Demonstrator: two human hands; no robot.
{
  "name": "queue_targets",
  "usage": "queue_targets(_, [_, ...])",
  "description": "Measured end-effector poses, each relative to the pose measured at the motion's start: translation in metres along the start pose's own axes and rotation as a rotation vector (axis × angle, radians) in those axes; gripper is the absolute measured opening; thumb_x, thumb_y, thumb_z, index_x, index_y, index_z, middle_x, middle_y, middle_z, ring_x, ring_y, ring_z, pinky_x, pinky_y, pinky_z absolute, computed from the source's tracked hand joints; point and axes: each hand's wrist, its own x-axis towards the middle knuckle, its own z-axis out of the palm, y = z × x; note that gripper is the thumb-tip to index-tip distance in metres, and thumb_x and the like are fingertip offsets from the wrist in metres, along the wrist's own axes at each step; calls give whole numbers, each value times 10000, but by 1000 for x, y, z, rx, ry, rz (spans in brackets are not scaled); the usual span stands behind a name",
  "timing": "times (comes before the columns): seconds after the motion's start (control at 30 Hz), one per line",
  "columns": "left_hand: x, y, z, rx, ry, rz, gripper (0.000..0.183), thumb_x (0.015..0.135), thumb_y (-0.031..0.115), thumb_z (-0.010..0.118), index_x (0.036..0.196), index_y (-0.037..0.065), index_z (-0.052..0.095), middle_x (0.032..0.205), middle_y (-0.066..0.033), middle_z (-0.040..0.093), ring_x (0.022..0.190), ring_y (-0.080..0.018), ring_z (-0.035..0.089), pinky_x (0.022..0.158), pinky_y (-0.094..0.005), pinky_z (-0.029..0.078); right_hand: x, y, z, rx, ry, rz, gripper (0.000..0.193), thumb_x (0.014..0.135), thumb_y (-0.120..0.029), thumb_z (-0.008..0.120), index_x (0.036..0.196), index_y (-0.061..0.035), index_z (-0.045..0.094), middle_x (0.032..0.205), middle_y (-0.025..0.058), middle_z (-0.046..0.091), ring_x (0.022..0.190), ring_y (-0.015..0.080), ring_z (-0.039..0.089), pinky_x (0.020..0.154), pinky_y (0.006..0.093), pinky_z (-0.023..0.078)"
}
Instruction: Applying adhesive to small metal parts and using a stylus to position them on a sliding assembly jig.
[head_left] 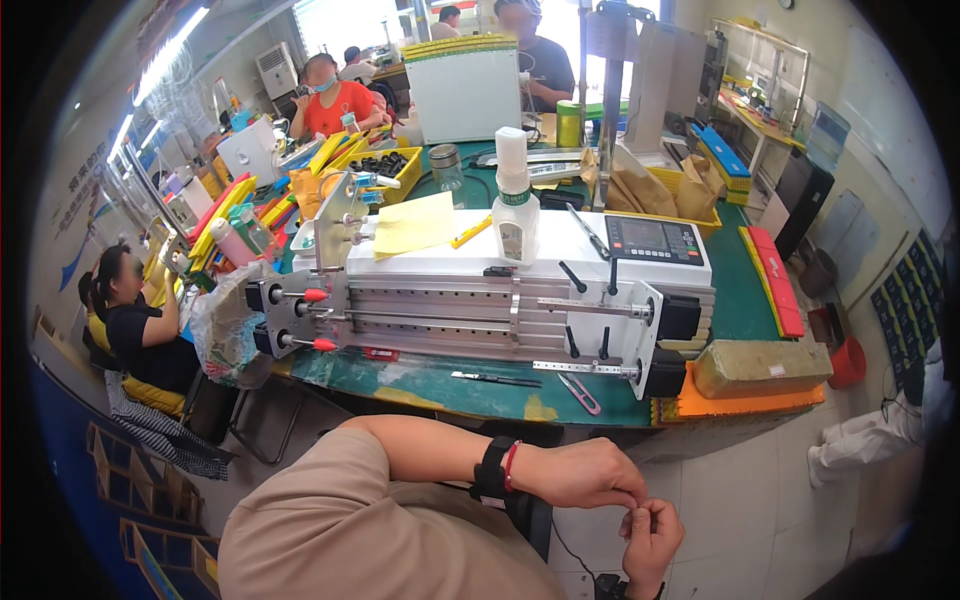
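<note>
My left hand point(582, 472), with a black band and a red cord at its wrist, reaches across in front of the bench. Its fingertips meet those of my right hand point(652, 540), just off the bench's front edge. Both are closed in a pinch, and whatever lies between the fingers is too small or hidden to make out. Beyond them stands a metal machine with long rails point(430, 312), with two red-tipped rods at its left end and black motors at its right. Pink-handled thread snips point(580, 394) and black tweezers point(496, 379) lie nearest my hands on the green bench top point(400, 378).
On the machine's white top stand a white bottle point(515, 225), a yellow paper point(414, 225) and a control panel point(655, 239). A wrapped block point(760, 368) rests at the right corner. Several people sit around; one person's legs point(870, 445) show at the right.
</note>
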Motion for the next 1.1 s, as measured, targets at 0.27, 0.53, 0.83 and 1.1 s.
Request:
queue_targets(0.27, [-3, -9, 7, 89, 32, 127, 147, 1000, 147, 758, 1055, 11, 753, 929, -162, 758, 876, -386, 734, 771, -465, 590, 2, 1, 0, 340, -100, 213, 150, 1109, -99, 601, 1047, 35, 630, 776, 83, 666, 621, 138, 626, 586, 276, 503])
queue_targets(0.53, [-1, -3, 0, -89, -21, -94, 140, 1005, 135, 772, 1076, 15, 760, 965, -131, 789, 860, -344, 748, 767, -421, 589, -1, 7, 11, -46, 51, -35, 111, 1070, -60, 608, 996, 22, 617, 774, 45, 652, 637, 117, 614, 608, 264, 478])
queue_targets(0.83, [0, -7, -2, -242, 1, -289, 164, 1036, 156, 770, 1079, -2, 764, 896, -104, 788, 772, -209, 726, 739, -329, 569, 6, 1, 21, -516, 217, -462, 86, 962, 1, 742, 1026, 4, 685, 882, 136, 717, 711, 284, 711, 636, 390, 546])
queue_targets(1.1, [2, -1, -4, -275, -10, -375, 198, 1031, 176, 782, 1035, -21, 769, 812, -84, 767, 729, -123, 704, 687, -307, 552, 8, 17, 14, -741, 255, -729, 159, 931, 11, 790, 1070, 16, 712, 970, 155, 745, 816, 347, 756, 676, 425, 595])
